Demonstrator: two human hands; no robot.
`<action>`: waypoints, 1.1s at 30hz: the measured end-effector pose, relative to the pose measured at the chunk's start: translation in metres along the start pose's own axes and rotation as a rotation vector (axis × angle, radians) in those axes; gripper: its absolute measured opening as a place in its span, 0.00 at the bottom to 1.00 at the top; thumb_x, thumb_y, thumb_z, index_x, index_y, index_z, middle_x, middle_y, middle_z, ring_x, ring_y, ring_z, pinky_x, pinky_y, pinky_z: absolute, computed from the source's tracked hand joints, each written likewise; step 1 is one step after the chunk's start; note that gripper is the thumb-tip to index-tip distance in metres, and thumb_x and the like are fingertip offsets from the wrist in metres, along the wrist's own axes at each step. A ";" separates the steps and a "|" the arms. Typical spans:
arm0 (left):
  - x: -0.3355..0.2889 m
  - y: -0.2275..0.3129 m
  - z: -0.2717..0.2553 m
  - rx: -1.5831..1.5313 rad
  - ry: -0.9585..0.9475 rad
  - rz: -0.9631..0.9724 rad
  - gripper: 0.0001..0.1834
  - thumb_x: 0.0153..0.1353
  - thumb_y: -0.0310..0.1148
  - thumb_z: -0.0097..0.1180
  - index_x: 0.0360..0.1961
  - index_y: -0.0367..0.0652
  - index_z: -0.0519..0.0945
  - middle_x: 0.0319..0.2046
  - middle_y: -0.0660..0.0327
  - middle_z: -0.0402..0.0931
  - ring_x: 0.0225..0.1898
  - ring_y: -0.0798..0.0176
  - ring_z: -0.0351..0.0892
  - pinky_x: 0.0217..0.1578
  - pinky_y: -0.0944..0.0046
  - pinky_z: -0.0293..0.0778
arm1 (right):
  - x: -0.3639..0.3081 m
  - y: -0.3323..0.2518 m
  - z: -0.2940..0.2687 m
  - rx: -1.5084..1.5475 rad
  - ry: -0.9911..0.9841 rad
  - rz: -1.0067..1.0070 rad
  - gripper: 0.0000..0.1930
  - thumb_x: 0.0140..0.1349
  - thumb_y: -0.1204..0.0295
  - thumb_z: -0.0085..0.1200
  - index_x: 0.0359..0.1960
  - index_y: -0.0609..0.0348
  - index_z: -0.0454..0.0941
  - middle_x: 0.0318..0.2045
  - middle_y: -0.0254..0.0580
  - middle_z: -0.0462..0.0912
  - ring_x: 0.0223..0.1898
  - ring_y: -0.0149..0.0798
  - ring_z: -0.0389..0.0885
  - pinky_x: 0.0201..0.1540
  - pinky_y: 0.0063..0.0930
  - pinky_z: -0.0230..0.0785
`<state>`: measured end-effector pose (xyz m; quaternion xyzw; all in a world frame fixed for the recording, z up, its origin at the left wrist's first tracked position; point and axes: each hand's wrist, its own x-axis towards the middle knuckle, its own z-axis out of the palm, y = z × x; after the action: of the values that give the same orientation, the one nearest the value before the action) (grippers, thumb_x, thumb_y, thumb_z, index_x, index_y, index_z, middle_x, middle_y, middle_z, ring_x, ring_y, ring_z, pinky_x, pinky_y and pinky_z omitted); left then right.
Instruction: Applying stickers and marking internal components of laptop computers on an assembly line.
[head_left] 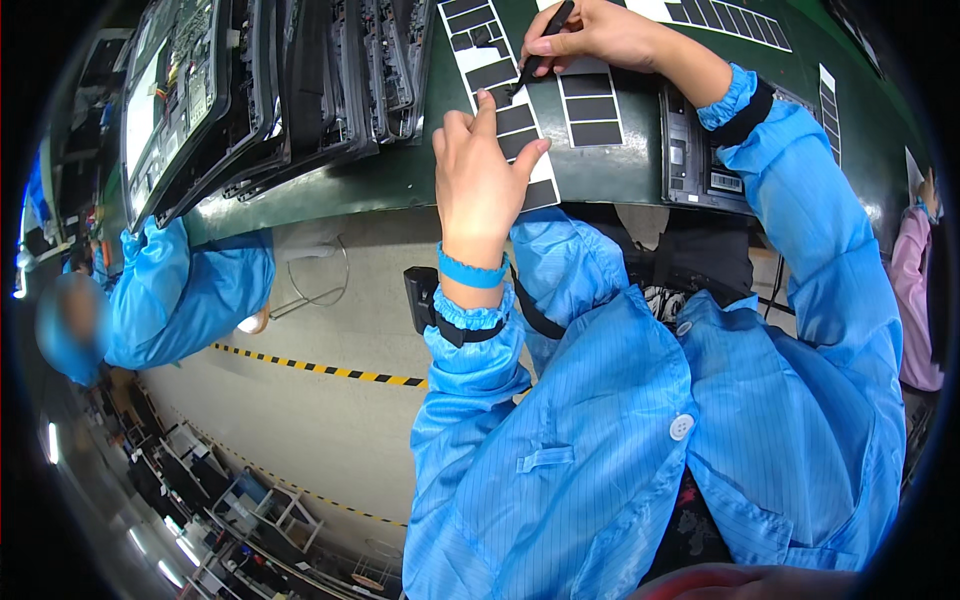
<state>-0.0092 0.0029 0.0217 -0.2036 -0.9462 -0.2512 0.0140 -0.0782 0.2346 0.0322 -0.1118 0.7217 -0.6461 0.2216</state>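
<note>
Sticker strip (516, 118), flat, under left fingers (485, 115)

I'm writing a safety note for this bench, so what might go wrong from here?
The black pen-like tool in the right hand points close to the fingers of the left hand; a slip might poke one.

The white strip of black rectangles reaches the edge of the green table, so a tug could shift it off.

The right sleeve overlaps the dark open casing in this view and might snag or nudge it, though contact is unclear.
</note>
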 end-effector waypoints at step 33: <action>0.005 0.002 -0.003 0.038 -0.013 -0.002 0.40 0.49 0.47 0.68 0.59 0.33 0.71 0.38 0.50 0.70 0.42 0.49 0.70 0.45 0.56 0.70 | -0.012 -0.020 0.002 0.241 0.246 0.153 0.12 0.64 0.68 0.54 0.43 0.65 0.77 0.42 0.50 0.81 0.41 0.36 0.84 0.48 0.20 0.78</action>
<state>-0.0131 0.0046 0.0257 -0.2040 -0.9511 -0.2317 0.0113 -0.0688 0.2356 0.0539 0.0505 0.6671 -0.7180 0.1921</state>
